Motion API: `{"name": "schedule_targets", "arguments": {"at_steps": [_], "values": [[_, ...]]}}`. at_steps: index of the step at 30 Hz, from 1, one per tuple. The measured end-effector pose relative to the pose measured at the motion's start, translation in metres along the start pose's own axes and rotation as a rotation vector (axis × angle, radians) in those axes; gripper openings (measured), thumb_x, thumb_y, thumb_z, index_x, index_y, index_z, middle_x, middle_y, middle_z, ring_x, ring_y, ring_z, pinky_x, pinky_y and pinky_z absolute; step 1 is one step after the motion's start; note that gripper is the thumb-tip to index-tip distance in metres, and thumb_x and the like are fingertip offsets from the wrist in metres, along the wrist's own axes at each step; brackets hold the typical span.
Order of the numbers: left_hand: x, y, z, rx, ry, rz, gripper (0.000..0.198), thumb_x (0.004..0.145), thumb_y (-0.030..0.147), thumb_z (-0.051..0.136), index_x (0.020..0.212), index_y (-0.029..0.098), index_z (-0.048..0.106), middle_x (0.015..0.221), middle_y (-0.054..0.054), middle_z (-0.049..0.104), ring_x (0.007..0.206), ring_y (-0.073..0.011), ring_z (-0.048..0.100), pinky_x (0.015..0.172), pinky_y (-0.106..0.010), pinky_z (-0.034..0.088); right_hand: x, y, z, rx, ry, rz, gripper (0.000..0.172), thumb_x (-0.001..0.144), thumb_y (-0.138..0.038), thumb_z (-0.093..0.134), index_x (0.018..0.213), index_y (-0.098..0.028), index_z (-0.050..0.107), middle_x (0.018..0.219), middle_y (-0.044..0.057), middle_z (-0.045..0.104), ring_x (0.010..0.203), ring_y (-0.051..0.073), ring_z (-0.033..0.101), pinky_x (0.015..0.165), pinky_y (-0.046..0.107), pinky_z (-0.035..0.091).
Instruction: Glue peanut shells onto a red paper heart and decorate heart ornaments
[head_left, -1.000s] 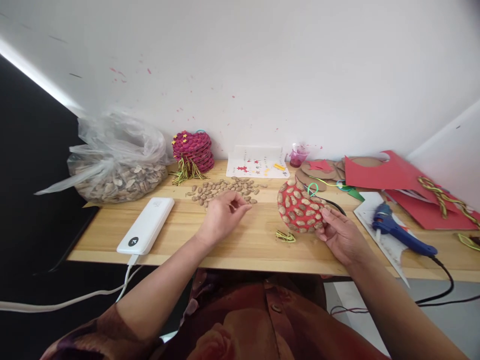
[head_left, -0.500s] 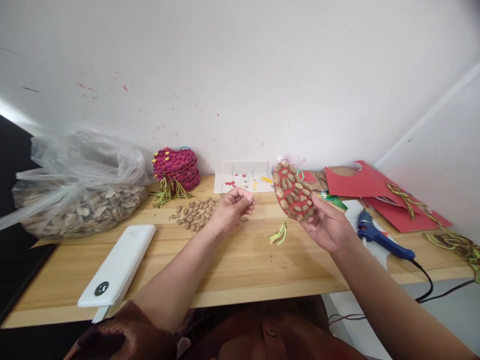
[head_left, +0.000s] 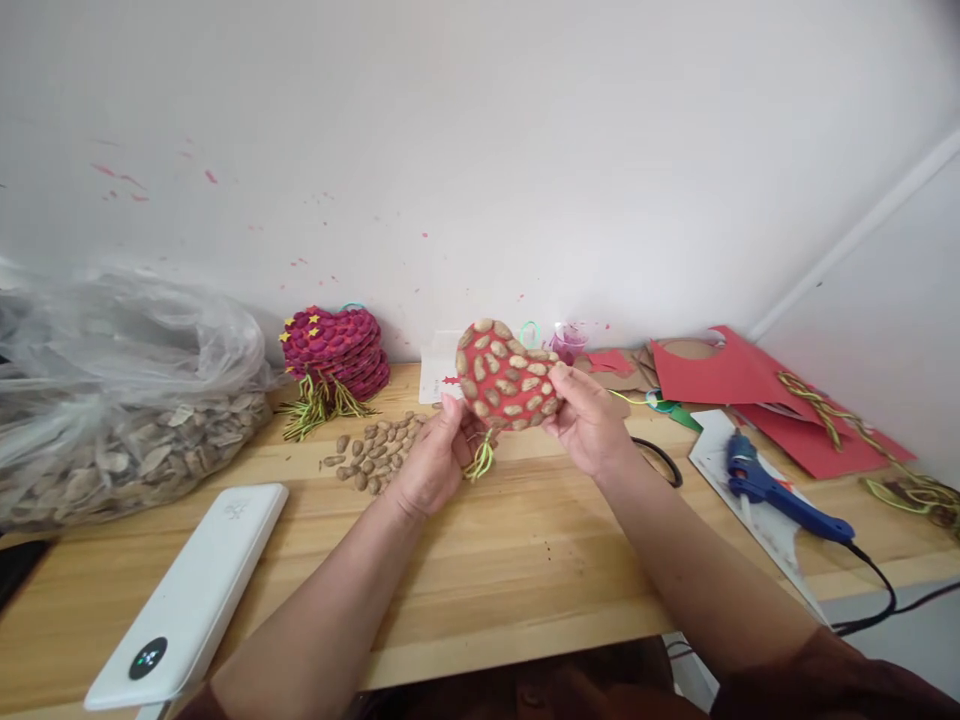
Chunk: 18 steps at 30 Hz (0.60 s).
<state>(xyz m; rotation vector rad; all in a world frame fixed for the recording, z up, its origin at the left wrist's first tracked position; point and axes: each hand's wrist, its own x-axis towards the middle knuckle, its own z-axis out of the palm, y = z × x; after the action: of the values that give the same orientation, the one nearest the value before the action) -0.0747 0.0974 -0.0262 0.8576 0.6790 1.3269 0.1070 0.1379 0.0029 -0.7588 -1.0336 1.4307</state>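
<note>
A red heart-shaped piece [head_left: 506, 377] covered with tan nut shells is held upright above the wooden table [head_left: 525, 560], between both hands. My right hand [head_left: 589, 420] grips its right edge with thumb and fingers. My left hand [head_left: 435, 455] pinches its lower left edge. A yellow-green tassel [head_left: 480, 460] hangs from the heart's bottom tip. A pile of loose shells [head_left: 375, 450] lies on the table just left of my left hand.
A clear plastic bag of shells [head_left: 112, 400] fills the left. A white power bank [head_left: 191, 600] lies front left. Finished magenta hearts [head_left: 337, 345] lean on the wall. A blue glue gun [head_left: 780, 490], red card [head_left: 735, 370] and braided cord [head_left: 862, 450] lie on the right.
My right hand lifted the red heart off the table and carried it left. My left hand left the shell pile and took hold of the heart's lower edge. The view shifted right.
</note>
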Motion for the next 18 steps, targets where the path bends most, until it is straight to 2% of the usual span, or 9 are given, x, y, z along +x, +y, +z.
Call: {"name": "schedule_targets", "arguments": {"at_steps": [3, 6, 9, 12, 15, 18], "values": [[-0.004, -0.007, 0.003, 0.139, 0.014, -0.018, 0.056, 0.069, 0.067, 0.083, 0.098, 0.022, 0.07, 0.093, -0.007, 0.072, 0.08, -0.0196, 0.064, 0.066, -0.031, 0.054, -0.009, 0.012, -0.001, -0.143, -0.075, -0.1, 0.038, 0.08, -0.05, 0.082, 0.073, -0.021, 0.059, 0.056, -0.006, 0.057, 0.045, 0.007, 0.047, 0.042, 0.02, 0.038], [-0.009, -0.01, 0.003, 0.103, 0.07, -0.114, 0.053, 0.067, 0.064, 0.086, 0.093, 0.022, 0.068, 0.083, -0.004, 0.069, 0.069, -0.0157, 0.06, 0.062, -0.029, 0.053, -0.017, 0.017, -0.004, -0.144, -0.192, -0.13, 0.043, 0.09, -0.061, 0.067, 0.078, -0.02, 0.065, 0.064, -0.002, 0.061, 0.052, 0.01, 0.052, 0.047, 0.022, 0.041], [-0.014, -0.009, -0.002, 0.043, -0.054, -0.205, 0.062, 0.062, 0.073, 0.084, 0.088, 0.02, 0.068, 0.07, -0.002, 0.062, 0.062, -0.0134, 0.056, 0.06, -0.028, 0.052, -0.02, 0.016, -0.007, -0.048, -0.293, -0.063, 0.046, 0.091, -0.065, 0.062, 0.095, -0.021, 0.075, 0.074, 0.001, 0.066, 0.059, 0.012, 0.056, 0.049, 0.023, 0.044], [-0.018, -0.008, -0.008, 0.053, -0.193, -0.256, 0.06, 0.058, 0.07, 0.087, 0.081, 0.017, 0.069, 0.064, -0.002, 0.061, 0.057, -0.0122, 0.055, 0.055, -0.026, 0.049, -0.022, 0.012, -0.008, -0.041, -0.39, 0.033, 0.034, 0.082, -0.051, 0.081, 0.103, -0.024, 0.079, 0.08, 0.001, 0.073, 0.061, 0.012, 0.059, 0.055, 0.024, 0.048], [-0.019, -0.008, -0.011, 0.058, -0.243, -0.28, 0.054, 0.056, 0.061, 0.094, 0.074, 0.016, 0.07, 0.061, -0.002, 0.061, 0.056, -0.0117, 0.056, 0.053, -0.023, 0.048, -0.026, 0.007, -0.007, -0.048, -0.484, 0.102, 0.031, 0.08, -0.044, 0.085, 0.103, -0.024, 0.081, 0.082, 0.001, 0.076, 0.066, 0.013, 0.063, 0.06, 0.025, 0.051], [-0.018, -0.006, -0.013, 0.113, -0.23, -0.264, 0.053, 0.051, 0.056, 0.097, 0.072, 0.015, 0.071, 0.059, -0.002, 0.062, 0.056, -0.012, 0.058, 0.054, -0.023, 0.049, -0.031, 0.002, -0.004, -0.052, -0.569, 0.14, 0.032, 0.084, -0.043, 0.081, 0.109, -0.023, 0.081, 0.074, -0.001, 0.073, 0.06, 0.011, 0.061, 0.054, 0.022, 0.048]]}}
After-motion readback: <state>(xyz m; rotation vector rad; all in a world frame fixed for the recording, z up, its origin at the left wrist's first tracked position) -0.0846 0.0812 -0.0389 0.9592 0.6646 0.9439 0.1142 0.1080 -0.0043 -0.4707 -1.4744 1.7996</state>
